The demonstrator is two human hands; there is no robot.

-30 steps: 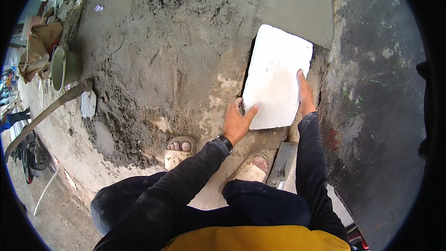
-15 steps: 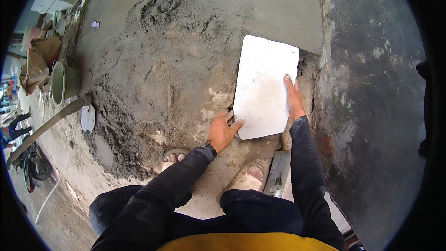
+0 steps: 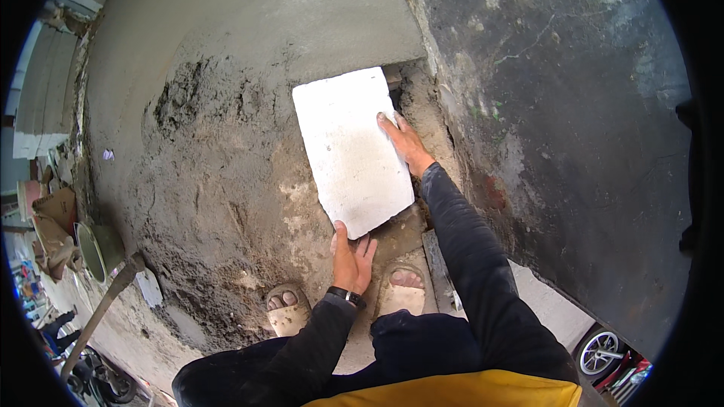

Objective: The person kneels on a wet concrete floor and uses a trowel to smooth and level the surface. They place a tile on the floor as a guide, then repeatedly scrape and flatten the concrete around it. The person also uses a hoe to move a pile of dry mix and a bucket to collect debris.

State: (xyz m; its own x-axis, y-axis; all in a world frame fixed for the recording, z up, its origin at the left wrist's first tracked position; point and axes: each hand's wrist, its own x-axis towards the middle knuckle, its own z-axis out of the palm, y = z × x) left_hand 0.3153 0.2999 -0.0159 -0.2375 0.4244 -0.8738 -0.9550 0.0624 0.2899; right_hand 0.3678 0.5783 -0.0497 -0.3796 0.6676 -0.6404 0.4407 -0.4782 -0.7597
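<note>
Since half a second ago, the person's left hand [image 3: 351, 265] has slid from the left edge of the white rectangular slab [image 3: 351, 154] to its near corner, while the right hand [image 3: 407, 145] has stayed on the right edge. Taking the slab as the centre of the dial and 12 o'clock as straight ahead of the person, the right hand sits at 3 o'clock, clamped on the slab with its thumb over the face. At 6 o'clock the left hand's thumb lies on the corner and its fingers are spread at the near edge; one cannot tell whether they press underneath.

The slab lies above rough ground ahead of the feet, and whether it rests there is hidden. At 11 o'clock spreads smooth wet cement [image 3: 249, 19], and at 10 o'clock a patch of lumpy mortar [image 3: 188, 94]. A dark blotchy surface [image 3: 558, 120] fills 3 o'clock. At 8 o'clock stand a bucket [image 3: 108, 249] and, near it, a long-handled tool [image 3: 102, 314]. Two sandals [image 3: 400, 299] show between 5 and 7 o'clock, and a spoked wheel [image 3: 599, 353] at 4 o'clock
</note>
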